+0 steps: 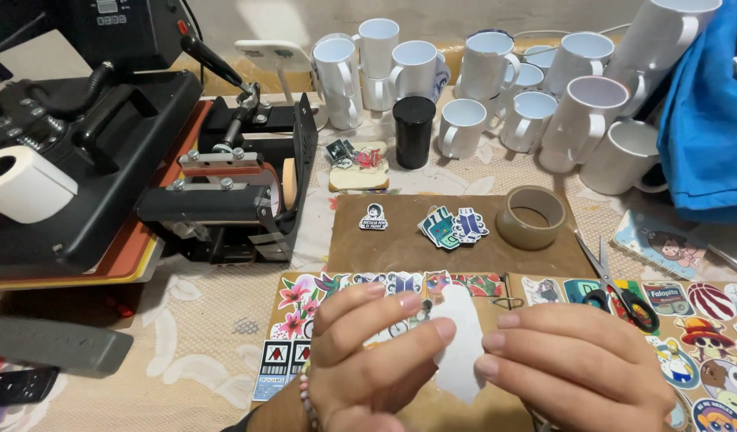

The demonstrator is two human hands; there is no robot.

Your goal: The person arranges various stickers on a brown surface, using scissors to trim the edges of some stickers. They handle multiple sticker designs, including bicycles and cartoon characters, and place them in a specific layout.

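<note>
While both hands pinch the white sticker backing (462,344) above the sticker sheets (384,292), left hand (368,356) grips one edge, right hand (572,364) the other. Best peeled slowly from a corner, fingertips close, avoiding creases.

White paper cut-out (462,340), irregular in outline with a wavy, lobed edge, blank on the visible face. It stands roughly upright, long axis vertical, pinched at both side edges between fingertips, low in the centre of the view. Its lower tip hangs just over brown board; its upper end overlaps a row of colourful stickers.
</note>
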